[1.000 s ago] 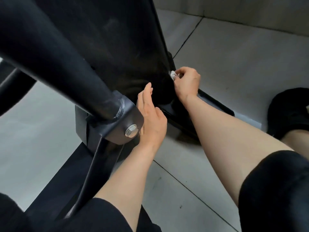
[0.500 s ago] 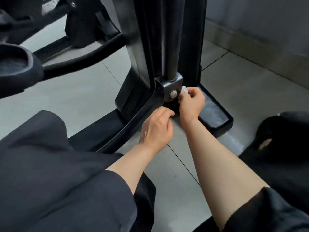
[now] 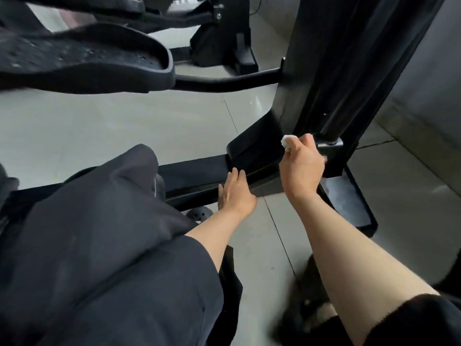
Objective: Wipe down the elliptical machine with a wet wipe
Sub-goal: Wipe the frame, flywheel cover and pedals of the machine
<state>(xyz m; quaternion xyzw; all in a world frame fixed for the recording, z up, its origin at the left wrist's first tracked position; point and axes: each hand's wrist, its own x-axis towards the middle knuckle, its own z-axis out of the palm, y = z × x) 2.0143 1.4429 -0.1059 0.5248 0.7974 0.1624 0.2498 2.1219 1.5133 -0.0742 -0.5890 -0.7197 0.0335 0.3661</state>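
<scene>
The black elliptical machine's upright column [image 3: 349, 71] rises at the right from a low base frame [image 3: 199, 171]. My right hand [image 3: 303, 166] grips a small balled white wet wipe [image 3: 287, 143] and holds it against the foot of the column, beside a metal bracket [image 3: 329, 148]. My left hand [image 3: 235, 191] lies flat with straight fingers on the base rail, left of the right hand. A black foot pedal [image 3: 87, 56] sits at the upper left.
Grey tiled floor [image 3: 124, 126] spreads under the machine. A black floor plate [image 3: 349, 196] lies right of the column, near a grey wall [image 3: 429, 83]. My dark-clothed knee [image 3: 99, 233] fills the lower left, a dark shoe [image 3: 306, 303] the lower right. More black equipment [image 3: 224, 41] stands behind.
My view pulled back and up from the column base. My left hand dropped from the joint and flattened on the base rail. My right hand stays at the column foot with the wipe.
</scene>
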